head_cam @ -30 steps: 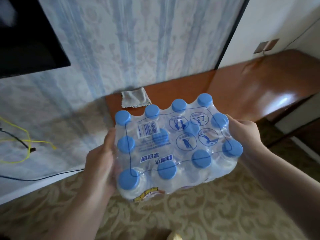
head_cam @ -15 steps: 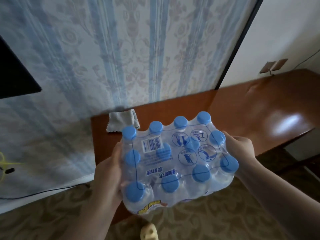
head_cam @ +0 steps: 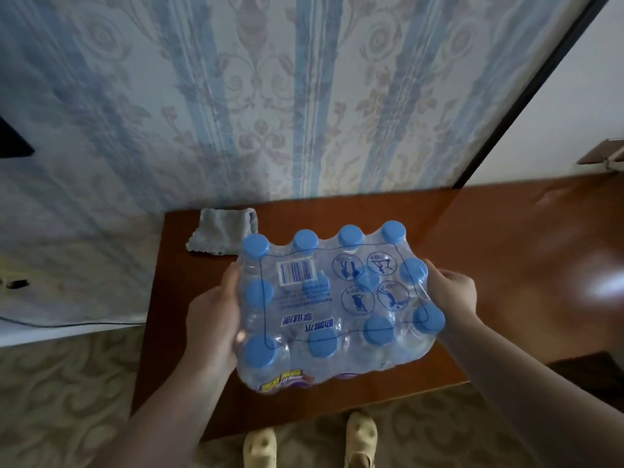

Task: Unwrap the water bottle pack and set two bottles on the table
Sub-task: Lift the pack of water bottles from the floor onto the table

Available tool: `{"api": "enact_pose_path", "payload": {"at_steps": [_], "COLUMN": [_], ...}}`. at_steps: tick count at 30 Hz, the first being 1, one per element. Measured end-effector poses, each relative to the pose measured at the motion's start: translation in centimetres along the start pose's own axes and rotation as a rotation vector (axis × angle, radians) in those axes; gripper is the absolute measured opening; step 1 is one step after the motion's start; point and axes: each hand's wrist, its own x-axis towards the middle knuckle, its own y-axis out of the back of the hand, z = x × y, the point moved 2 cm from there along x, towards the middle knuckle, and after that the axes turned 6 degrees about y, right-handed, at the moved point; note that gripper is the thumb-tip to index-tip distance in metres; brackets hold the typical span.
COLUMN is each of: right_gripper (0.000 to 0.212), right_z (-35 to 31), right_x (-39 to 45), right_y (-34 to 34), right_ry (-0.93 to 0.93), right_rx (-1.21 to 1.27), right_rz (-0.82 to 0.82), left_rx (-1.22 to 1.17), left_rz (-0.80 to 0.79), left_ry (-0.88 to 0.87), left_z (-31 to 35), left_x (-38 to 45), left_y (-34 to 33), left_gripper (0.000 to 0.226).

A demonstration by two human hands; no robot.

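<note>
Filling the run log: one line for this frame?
phase: carrying | bottle pack: wrapped, over table | left hand: grips side | right hand: grips side | bottles out: none

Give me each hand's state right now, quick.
Left hand: closed on the left side of the water bottle pack.
Right hand: closed on the pack's right side.

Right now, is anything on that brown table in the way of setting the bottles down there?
Nothing visible blocks it. The water bottle pack, held by the left hand and right hand, hangs over bare table. The only other item, a grey cloth, lies at the far left corner, beyond the pack.
</note>
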Motion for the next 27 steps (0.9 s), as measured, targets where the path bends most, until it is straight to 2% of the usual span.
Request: {"api": "enact_pose_path", "payload": {"at_steps": [6,8,11,13,18,24,27], "right_gripper": [0.049,0.049,0.044,0.046,0.044,0.046,0.046], "right_z": [-0.4,-0.4,-0.2,0.0,0.3,0.1,0.0], "right_x": [3.1,3.5,3.9,4.2,4.5,4.3,4.1], "right_y": [0.6,0.9,1.0,1.0,0.9,1.1,1.0], "right_ry": [0.030,0.031,0.038,0.063,0.099,0.247,0.240], "right_rx": [-0.030,-0.046,-0.043,-0.068,-0.124,-0.194,-0.205], "right_rz": [-0.047,-0.059,-0.073,-0.111,-0.133,-0.140,-0.096], "left_rx": [0.100,0.148,0.185,0.183,0.233,0.245,0.258], "left_rz": [0.161,0.194,0.227,0.229,0.188,0.185,0.189], "left_ry": [-0.026,-0.026,-0.041,-0.043,-0.059,-0.082,-0.058], "left_z": [0.1,0.6,1.2,1.3,1.6,1.4,1.4], "left_x": [-0.3,-0.3,-0.4,-0.7,-1.2,-1.1,-0.9], "left_y": [-2.0,-2.6,-3.1,-3.2,-3.3,-3.2,-3.2], "left_gripper": [0.048,0.048,0.062,0.073,0.081,0.073,0.069]}}
